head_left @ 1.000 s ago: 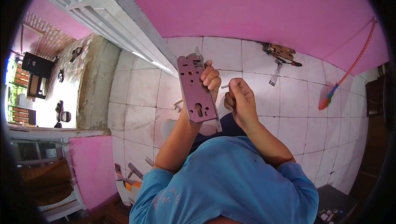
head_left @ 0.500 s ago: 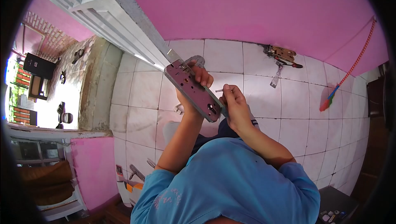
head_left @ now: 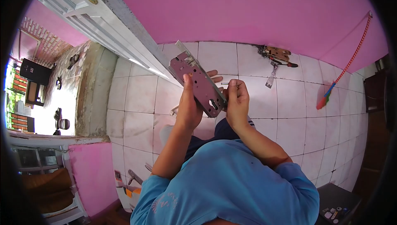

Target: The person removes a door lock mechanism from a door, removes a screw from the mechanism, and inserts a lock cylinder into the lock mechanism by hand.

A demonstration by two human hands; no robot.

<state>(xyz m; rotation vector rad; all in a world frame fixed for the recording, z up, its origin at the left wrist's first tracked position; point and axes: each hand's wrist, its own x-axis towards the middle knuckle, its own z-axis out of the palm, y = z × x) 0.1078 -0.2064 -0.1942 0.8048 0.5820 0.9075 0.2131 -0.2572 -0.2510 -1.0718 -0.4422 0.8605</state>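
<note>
A flat mortise door lock, reddish-brown with a metal edge strip, is tilted in front of my chest. My left hand is closed around it, the thumb lying on its broad face and the fingertips showing past the far edge. Close to the lock's lower right end, my right hand pinches a thin metal pin or screw between thumb and fingers. This small piece points left, toward the edge strip; its exact kind is too small to tell. The other right fingers are curled and partly hidden, near or against the lock.
A white door stands at upper left, its edge near the lock. By the pink wall lie tools and a brush. A red-and-blue duster hangs at right. A metal handle is at lower left.
My left hand has shifted its hold, with the thumb now across the lock's face. The lock has turned a little steeper. My right hand still pinches the thin piece, now closer to the edge strip.
</note>
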